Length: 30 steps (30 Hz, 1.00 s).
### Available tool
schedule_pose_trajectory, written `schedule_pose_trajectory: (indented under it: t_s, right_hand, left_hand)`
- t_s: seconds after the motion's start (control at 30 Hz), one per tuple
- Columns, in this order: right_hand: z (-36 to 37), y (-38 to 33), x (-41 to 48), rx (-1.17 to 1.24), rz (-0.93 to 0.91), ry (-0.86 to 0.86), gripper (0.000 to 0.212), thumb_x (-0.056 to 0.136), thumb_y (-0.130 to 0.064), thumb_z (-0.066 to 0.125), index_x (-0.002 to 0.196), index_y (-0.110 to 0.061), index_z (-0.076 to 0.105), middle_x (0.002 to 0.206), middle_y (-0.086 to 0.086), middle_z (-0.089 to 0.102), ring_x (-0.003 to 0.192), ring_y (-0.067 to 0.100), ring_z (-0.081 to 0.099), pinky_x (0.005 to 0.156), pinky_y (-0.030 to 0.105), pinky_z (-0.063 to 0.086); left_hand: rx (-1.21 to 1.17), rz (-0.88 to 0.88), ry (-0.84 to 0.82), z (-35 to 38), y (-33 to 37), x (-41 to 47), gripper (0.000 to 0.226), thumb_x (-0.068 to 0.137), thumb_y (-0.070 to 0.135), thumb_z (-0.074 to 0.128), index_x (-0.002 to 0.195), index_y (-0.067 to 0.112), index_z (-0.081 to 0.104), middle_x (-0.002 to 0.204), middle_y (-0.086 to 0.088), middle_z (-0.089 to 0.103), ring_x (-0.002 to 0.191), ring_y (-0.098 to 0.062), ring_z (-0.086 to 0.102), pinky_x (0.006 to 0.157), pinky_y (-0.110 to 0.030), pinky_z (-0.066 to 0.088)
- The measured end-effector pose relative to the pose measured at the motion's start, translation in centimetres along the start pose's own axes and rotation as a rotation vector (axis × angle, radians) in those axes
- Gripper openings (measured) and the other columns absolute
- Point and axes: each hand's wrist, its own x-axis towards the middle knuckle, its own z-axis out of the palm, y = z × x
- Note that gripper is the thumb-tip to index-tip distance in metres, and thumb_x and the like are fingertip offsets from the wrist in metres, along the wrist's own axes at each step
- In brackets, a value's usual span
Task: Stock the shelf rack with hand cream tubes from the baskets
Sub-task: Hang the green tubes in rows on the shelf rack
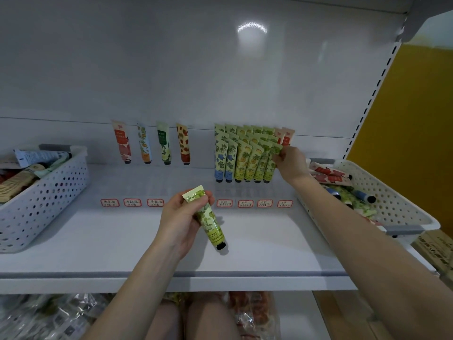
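A green hand cream tube [210, 223] is gripped near its flat end by the curled fingers of the left hand [182, 217] and held cap-down, tilted, above the white shelf [122, 236]. The top of another green tube [270, 166], standing at the right of the packed rows [241, 155] at the back of the shelf, is pinched by the right hand [291, 160]. Four single tubes [152, 144] are leaned against the back panel. More tubes are seen in the left basket [49, 192] and the right basket [397, 200].
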Motion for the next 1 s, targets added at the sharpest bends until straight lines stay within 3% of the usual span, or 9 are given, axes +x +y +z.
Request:
schedule_pose_trajectory:
  t_s: [0.1, 0.2, 0.37, 0.5, 0.63, 0.73, 0.83, 1.0]
  right_hand:
    - [-0.3, -0.1, 0.0, -0.006, 0.01, -0.02, 0.014, 0.097, -0.011, 0.045, 0.092, -0.003, 0.055, 0.084, 0.012, 0.051, 0.078, 0.022, 0.045, 0.065, 0.026, 0.031]
    - [-0.6, 0.1, 0.2, 0.043, 0.023, -0.027, 0.018, 0.093, -0.009, 0.051, 0.096, 0.005, 0.061, 0.086, 0.017, 0.058, 0.081, 0.024, 0.051, 0.067, 0.026, 0.034]
    - [-2.2, 0.2, -0.5, 0.053, 0.06, 0.041, 0.021, 0.092, -0.006, 0.053, 0.105, 0.008, 0.06, 0.104, 0.024, 0.065, 0.1, 0.036, 0.059, 0.084, 0.042, 0.047]
    - [-3.9, -0.8, -3.2, 0.265, -0.016, 0.123, 0.019, 0.093, -0.009, 0.051, 0.106, 0.0, 0.062, 0.096, 0.017, 0.068, 0.09, 0.029, 0.065, 0.086, 0.044, 0.052]
    - [-4.2, -2.3, -8.8, 0.439, -0.142, -0.21, 0.013, 0.092, -0.018, 0.054, 0.086, -0.014, 0.064, 0.083, 0.004, 0.068, 0.076, 0.014, 0.066, 0.073, 0.023, 0.056]
    - [-3.5, -3.0, -12.2, 0.441, -0.184, -0.389, 0.01, 0.089, -0.024, 0.057, 0.085, -0.021, 0.065, 0.084, -0.001, 0.069, 0.077, 0.009, 0.065, 0.074, 0.021, 0.055]
    - [-2.6, -3.2, -13.9, 0.5, -0.213, -0.424, 0.003, 0.084, -0.022, 0.065, 0.086, -0.024, 0.066, 0.085, 0.001, 0.07, 0.077, 0.01, 0.066, 0.071, 0.021, 0.054]
    - [-1.7, -3.4, -14.9, 0.609, -0.215, -0.442, 0.017, 0.077, -0.009, 0.072, 0.087, -0.021, 0.066, 0.08, -0.009, 0.067, 0.07, -0.004, 0.064, 0.072, 0.012, 0.051]
  left_hand:
    - [0.0, 0.007, 0.002, 0.1, 0.2, -0.2, 0.013, 0.087, -0.005, 0.054, 0.095, 0.006, 0.057, 0.089, -0.009, 0.069, 0.079, -0.015, 0.068, 0.065, -0.028, 0.052]
    - [0.002, 0.016, -0.001, 0.2, 0.5, -0.3, 0.013, 0.088, -0.003, 0.054, 0.097, 0.006, 0.057, 0.091, -0.009, 0.069, 0.079, -0.014, 0.068, 0.061, -0.025, 0.054]
    - [0.022, 0.034, 0.023, 0.6, 0.9, -0.5, 0.01, 0.089, -0.001, 0.055, 0.097, 0.004, 0.056, 0.086, -0.011, 0.063, 0.076, -0.017, 0.062, 0.049, -0.023, 0.051]
    - [0.008, 0.044, 0.031, 1.3, 1.6, -0.8, 0.007, 0.086, 0.002, 0.058, 0.089, 0.008, 0.059, 0.078, -0.005, 0.058, 0.07, -0.014, 0.056, 0.06, -0.027, 0.048]
    - [0.029, 0.075, -0.039, 1.9, 2.1, -1.7, 0.006, 0.086, 0.005, 0.059, 0.088, 0.01, 0.062, 0.075, -0.001, 0.06, 0.07, -0.013, 0.057, 0.067, -0.025, 0.05]
    - [0.089, 0.126, -0.066, 2.4, 2.2, -2.3, 0.008, 0.084, 0.006, 0.062, 0.088, 0.011, 0.064, 0.07, 0.003, 0.064, 0.065, -0.008, 0.059, 0.061, -0.017, 0.05]
    - [0.117, 0.159, -0.088, 2.7, 2.1, -3.0, 0.007, 0.083, 0.005, 0.062, 0.087, 0.01, 0.065, 0.063, 0.007, 0.066, 0.058, -0.005, 0.061, 0.058, -0.016, 0.052]
    - [0.132, 0.15, -0.118, 3.1, 2.0, -3.5, 0.008, 0.086, 0.009, 0.06, 0.09, 0.01, 0.067, 0.069, 0.002, 0.068, 0.063, -0.007, 0.063, 0.061, -0.018, 0.053]
